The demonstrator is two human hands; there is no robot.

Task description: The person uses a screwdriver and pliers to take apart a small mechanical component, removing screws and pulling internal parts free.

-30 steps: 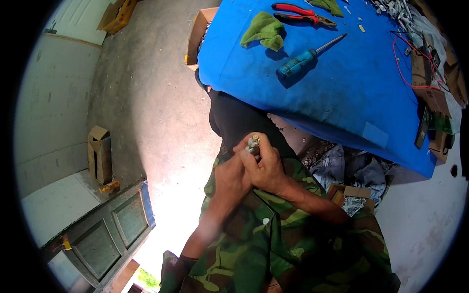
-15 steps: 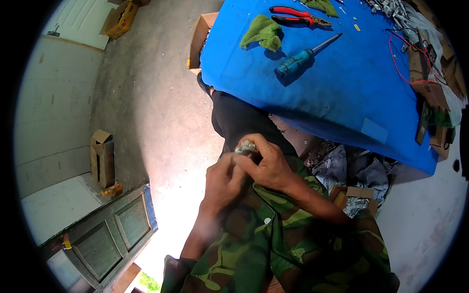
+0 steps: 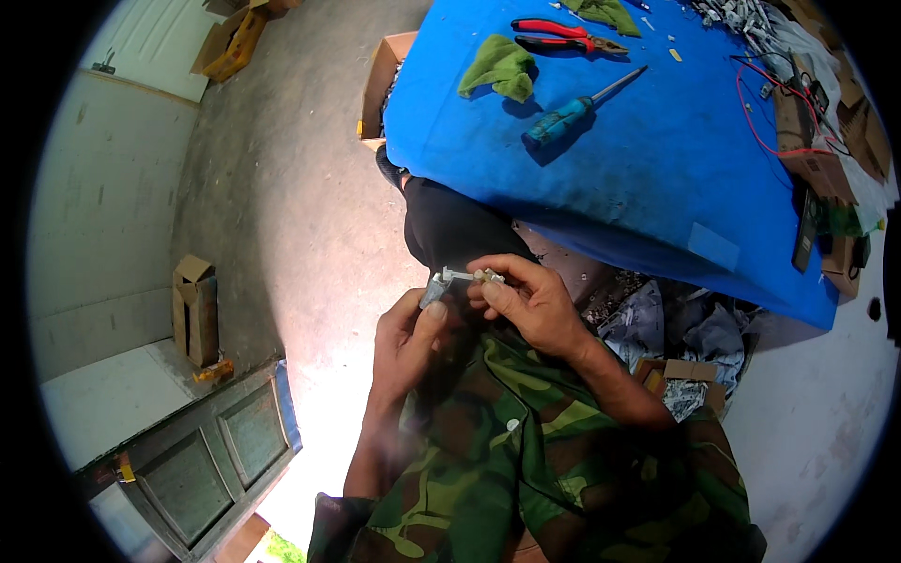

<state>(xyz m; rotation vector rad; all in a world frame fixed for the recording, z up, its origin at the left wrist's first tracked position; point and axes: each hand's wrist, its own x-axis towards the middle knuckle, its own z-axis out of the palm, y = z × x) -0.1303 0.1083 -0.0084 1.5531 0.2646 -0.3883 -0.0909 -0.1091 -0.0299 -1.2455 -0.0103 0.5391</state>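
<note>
Over my lap, my left hand point(image 3: 402, 345) pinches a small grey metal-looking part point(image 3: 434, 290) between thumb and fingers. My right hand point(image 3: 537, 308) grips a small whitish and brass-coloured piece point(image 3: 489, 276) with its fingertips. A thin white strip point(image 3: 459, 275) spans the gap between the two; whether it joins both I cannot tell. Beyond my hands, on the blue-covered table point(image 3: 638, 178), lie a blue-handled screwdriver point(image 3: 560, 124), red-and-black pliers point(image 3: 568, 37) and a crumpled green cloth point(image 3: 501, 68).
Small metal parts point(image 3: 737, 23) are heaped at the table's far right, near red and black wires point(image 3: 751, 108). An open carton point(image 3: 373, 94) stands against the table's left edge. Another box of parts point(image 3: 690, 385) sits on the floor at my right. A cardboard box point(image 3: 194, 310) stands far left.
My hands have moved apart from their close clasp, the left one shifting slightly left. The grey part and the white strip now show between them. The table's things lie as before.
</note>
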